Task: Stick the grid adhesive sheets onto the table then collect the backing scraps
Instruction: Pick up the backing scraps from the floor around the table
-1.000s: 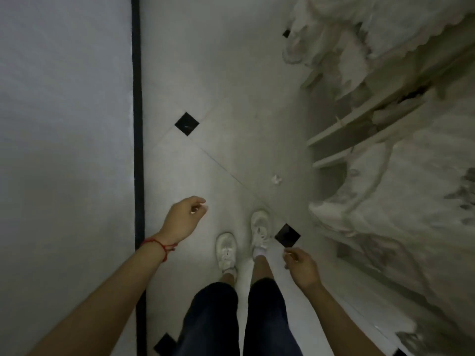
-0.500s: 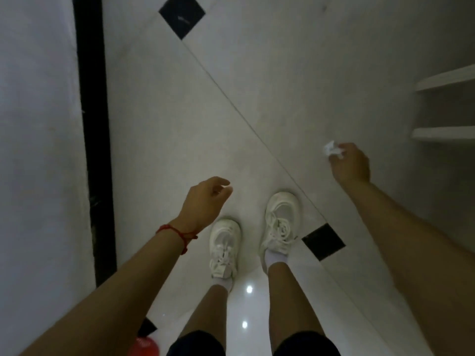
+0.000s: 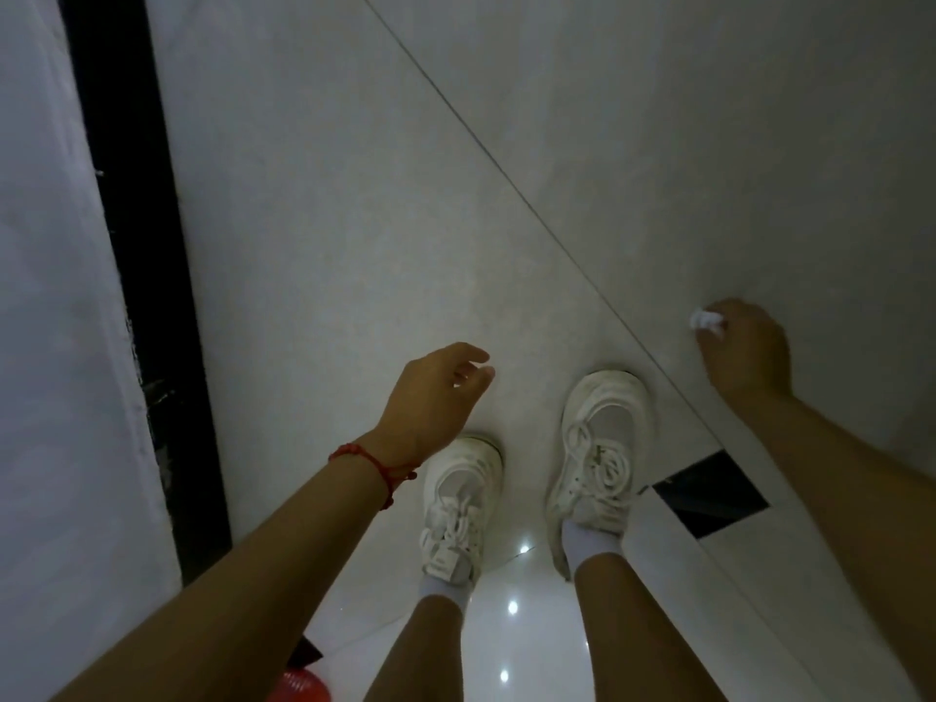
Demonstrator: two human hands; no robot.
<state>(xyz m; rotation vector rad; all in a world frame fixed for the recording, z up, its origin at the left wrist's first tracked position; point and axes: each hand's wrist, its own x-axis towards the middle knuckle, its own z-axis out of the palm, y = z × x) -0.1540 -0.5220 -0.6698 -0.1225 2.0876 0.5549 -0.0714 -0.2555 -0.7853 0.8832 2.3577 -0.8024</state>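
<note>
Crumpled scrap [image 3: 705, 319] half hidden in right hand [image 3: 744, 354]

Your backing scrap [image 3: 705, 320] is a small, crumpled wad of white paper, bunched into an uneven ball with creased folds showing. It sits pinched at the fingertips of your right hand [image 3: 744, 354], sticking out on the hand's left side, low over the pale tiled floor [image 3: 354, 245]. It lies just right of the diagonal grout line, ahead of your right shoe [image 3: 600, 448].
</note>
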